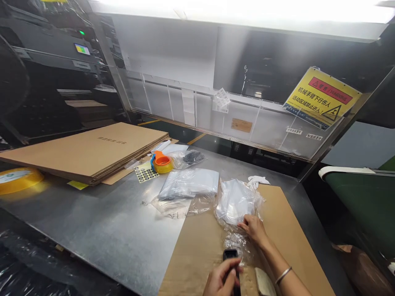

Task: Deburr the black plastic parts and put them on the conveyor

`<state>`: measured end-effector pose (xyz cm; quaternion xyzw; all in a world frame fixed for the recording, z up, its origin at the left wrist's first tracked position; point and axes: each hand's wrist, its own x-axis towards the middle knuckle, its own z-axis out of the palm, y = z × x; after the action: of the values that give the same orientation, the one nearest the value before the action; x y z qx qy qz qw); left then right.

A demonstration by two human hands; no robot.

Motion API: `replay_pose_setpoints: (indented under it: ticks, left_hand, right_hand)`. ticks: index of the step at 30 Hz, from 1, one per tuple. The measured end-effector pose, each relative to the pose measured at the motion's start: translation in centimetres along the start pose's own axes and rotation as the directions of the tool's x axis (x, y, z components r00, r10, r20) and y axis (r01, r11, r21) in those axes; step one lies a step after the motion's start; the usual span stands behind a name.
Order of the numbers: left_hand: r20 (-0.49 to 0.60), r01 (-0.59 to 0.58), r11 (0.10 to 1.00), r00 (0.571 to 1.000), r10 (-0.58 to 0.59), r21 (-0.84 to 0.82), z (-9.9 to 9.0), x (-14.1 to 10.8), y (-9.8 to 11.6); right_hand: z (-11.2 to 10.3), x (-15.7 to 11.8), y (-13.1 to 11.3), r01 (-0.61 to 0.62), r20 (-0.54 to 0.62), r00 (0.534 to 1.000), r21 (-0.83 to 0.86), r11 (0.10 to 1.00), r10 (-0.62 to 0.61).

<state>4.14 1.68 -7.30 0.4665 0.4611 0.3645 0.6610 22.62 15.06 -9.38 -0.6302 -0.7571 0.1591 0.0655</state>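
My right hand [254, 230] pinches the near edge of a clear plastic bag [235, 201], which lies on a flat cardboard sheet [197, 242]. Lower down, my left hand [222, 278] is slightly blurred, its fingers bent but apart. It partly covers a long black object [230, 253] with a raised rim at its far end. Whether the fingers touch that object is unclear. Beside it, at the bottom edge, is a beige rounded item [264, 283]. Crumpled clear film [236, 242] lies between the black object and the bag.
Another stack of clear bags [193, 183] lies to the left. Behind it are an orange tape dispenser [162, 161] and a sticker sheet [146, 172]. Flat cartons [101, 148] and a yellow tape roll [20, 181] occupy the left side. A white glove [257, 181] lies at the right.
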Motion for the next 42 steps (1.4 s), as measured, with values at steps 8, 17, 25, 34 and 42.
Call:
replay_pose_setpoints:
  ticks: [8, 17, 25, 34, 42]
  left_hand:
    - [0.088, -0.319, 0.608, 0.921, 0.379, 0.727, 0.3, 9.4, 2.5]
    - [0.055, -0.3, 0.478, 0.886, 0.461, 0.826, 1.0, 9.3, 1.6]
    - [-0.097, -0.363, 0.695, 0.844, 0.527, 0.621, 1.3, 10.1, 3.2]
    - [-0.212, -0.323, 0.668, 0.779, 0.589, 0.671, -0.8, 8.6, 2.4]
    - [-0.029, -0.368, 0.347, 0.648, 0.761, 0.863, -1.5, 4.5, 3.3]
  right_hand:
    - [0.0, 1.2, 1.2, 0.035, 0.094, 0.993, 0.289, 0.957, -0.065]
    - [-1.6, 0.8, 1.5, 0.086, -0.134, 0.991, 0.503, 0.86, -0.021]
    - [-3.4, -2.1, -1.9, 0.186, -0.267, 0.962, 0.518, 0.835, -0.049]
    - [-4.5, -4.3, -3.3, 0.181, -0.3, 0.953, 0.447, 0.876, -0.044]
    - [-3.0, -6.9, -6.6, 0.372, -0.332, 0.903, 0.289, 0.882, -0.272]
